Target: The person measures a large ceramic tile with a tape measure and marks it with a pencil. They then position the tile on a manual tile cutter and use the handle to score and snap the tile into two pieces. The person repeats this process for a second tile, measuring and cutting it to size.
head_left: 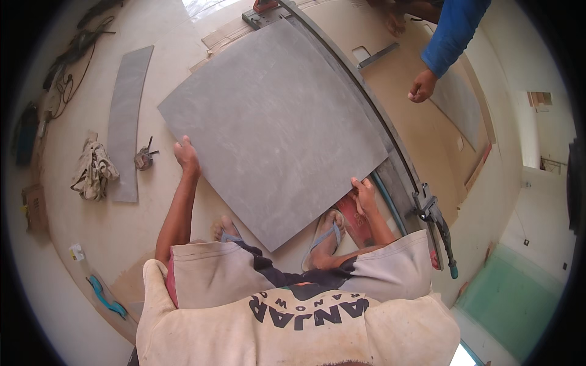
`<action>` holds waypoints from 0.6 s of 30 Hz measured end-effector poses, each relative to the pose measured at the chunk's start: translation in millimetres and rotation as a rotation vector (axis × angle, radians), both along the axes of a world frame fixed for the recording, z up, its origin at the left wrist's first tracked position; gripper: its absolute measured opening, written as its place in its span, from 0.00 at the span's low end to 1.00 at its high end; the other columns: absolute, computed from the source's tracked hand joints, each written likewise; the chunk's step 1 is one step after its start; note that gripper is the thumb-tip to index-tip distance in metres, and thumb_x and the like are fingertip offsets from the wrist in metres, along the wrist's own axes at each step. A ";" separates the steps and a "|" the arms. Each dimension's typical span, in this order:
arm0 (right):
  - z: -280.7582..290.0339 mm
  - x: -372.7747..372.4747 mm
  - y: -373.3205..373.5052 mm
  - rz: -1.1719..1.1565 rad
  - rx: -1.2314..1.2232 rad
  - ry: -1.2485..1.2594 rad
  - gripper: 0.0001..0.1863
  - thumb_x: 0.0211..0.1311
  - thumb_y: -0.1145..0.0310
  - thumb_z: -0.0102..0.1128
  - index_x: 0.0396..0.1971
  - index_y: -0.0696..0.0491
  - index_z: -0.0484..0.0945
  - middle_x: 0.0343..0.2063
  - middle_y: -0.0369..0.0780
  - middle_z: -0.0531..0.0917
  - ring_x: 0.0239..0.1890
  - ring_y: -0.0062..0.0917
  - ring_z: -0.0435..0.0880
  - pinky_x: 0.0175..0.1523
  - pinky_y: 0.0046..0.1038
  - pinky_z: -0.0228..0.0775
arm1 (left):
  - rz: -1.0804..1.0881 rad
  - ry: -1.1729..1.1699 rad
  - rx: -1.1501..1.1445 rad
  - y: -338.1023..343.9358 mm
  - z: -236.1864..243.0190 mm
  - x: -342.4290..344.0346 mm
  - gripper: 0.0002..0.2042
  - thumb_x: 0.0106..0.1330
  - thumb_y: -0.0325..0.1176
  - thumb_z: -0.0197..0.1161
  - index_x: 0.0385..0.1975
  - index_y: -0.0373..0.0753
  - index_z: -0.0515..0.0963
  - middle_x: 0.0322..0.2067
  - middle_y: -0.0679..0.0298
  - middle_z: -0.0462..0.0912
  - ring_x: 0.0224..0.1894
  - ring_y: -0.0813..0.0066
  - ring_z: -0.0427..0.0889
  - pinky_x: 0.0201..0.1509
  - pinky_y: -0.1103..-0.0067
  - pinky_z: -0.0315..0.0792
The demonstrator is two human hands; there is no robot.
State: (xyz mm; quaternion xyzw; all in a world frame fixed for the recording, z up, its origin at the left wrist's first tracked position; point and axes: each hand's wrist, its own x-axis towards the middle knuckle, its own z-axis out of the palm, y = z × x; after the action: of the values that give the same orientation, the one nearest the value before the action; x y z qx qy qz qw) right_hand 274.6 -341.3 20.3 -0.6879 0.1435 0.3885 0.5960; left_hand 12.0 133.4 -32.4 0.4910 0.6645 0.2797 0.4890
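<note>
A large square grey floor tile [278, 128] lies turned at an angle across a manual tile cutter. Along its far right side runs the cutter's long dark rail [372, 104], and the cutter's lever handle [444, 241] is at the near end. My left hand [187, 157] grips the tile's left edge, thumb on top and the other fingers hidden beneath. On the near right edge my right hand [365, 200] holds the tile, thumb up and fingers partly under it. The tile's near corner points at me between my sandalled feet.
A narrow grey tile strip [129, 125], a crumpled cloth [93, 169] and a small tool [145, 157] lie at left. Corded power tools [67, 58] are beyond them, with a turquoise tool [107, 297] near left. Across the rail, another person's fist [422, 85] hangs over cardboard [421, 128].
</note>
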 end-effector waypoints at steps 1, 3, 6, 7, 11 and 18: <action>-0.6 -0.3 -0.8 0.010 0.006 -0.009 0.12 0.66 0.67 0.57 0.45 0.57 0.70 0.43 0.40 0.78 0.46 0.27 0.79 0.52 0.37 0.75 | 0.025 0.015 0.027 -1.6 -1.2 1.7 0.17 0.69 0.39 0.55 0.38 0.25 0.70 0.35 0.55 0.74 0.38 0.69 0.71 0.47 0.72 0.69; -3.1 1.1 -0.4 0.024 0.024 -0.015 0.12 0.66 0.67 0.58 0.44 0.56 0.71 0.42 0.40 0.78 0.45 0.26 0.79 0.52 0.36 0.75 | 0.058 0.009 0.051 0.4 -1.5 1.7 0.18 0.68 0.40 0.55 0.37 0.24 0.70 0.33 0.54 0.74 0.36 0.68 0.71 0.45 0.71 0.69; -2.4 -0.2 -3.3 -0.009 0.020 -0.054 0.10 0.66 0.68 0.58 0.43 0.55 0.72 0.40 0.38 0.79 0.42 0.25 0.80 0.51 0.34 0.74 | 0.083 -0.035 0.038 -3.2 -1.7 3.8 0.19 0.67 0.40 0.56 0.38 0.24 0.71 0.34 0.53 0.75 0.36 0.66 0.72 0.46 0.70 0.69; -3.2 -0.2 -4.5 -0.028 0.017 -0.071 0.09 0.65 0.68 0.58 0.42 0.55 0.73 0.39 0.37 0.79 0.40 0.24 0.80 0.50 0.33 0.74 | 0.094 -0.039 0.041 -7.3 -2.7 7.8 0.19 0.67 0.40 0.56 0.38 0.24 0.71 0.34 0.53 0.75 0.36 0.65 0.72 0.46 0.69 0.69; -9.8 19.3 -19.6 0.001 -0.040 -0.137 0.07 0.65 0.69 0.57 0.40 0.53 0.74 0.38 0.34 0.79 0.38 0.21 0.78 0.46 0.28 0.71 | 0.079 0.019 0.023 -10.5 -8.3 21.7 0.19 0.67 0.41 0.56 0.38 0.24 0.71 0.35 0.51 0.76 0.37 0.63 0.73 0.47 0.68 0.69; -3.8 52.9 -19.0 -0.056 -0.040 -0.183 0.05 0.63 0.70 0.57 0.37 0.51 0.73 0.33 0.32 0.77 0.35 0.20 0.76 0.43 0.26 0.69 | 0.035 -0.080 -0.026 -9.9 -17.7 52.5 0.30 0.68 0.41 0.54 0.59 0.19 0.61 0.59 0.39 0.68 0.63 0.51 0.67 0.67 0.69 0.60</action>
State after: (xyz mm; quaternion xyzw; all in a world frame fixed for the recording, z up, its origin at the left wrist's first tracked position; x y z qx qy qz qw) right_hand 327.5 -360.3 16.6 -0.7281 0.1156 0.3044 0.6032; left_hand 64.5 123.5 -50.1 0.4617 0.6564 0.2989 0.5165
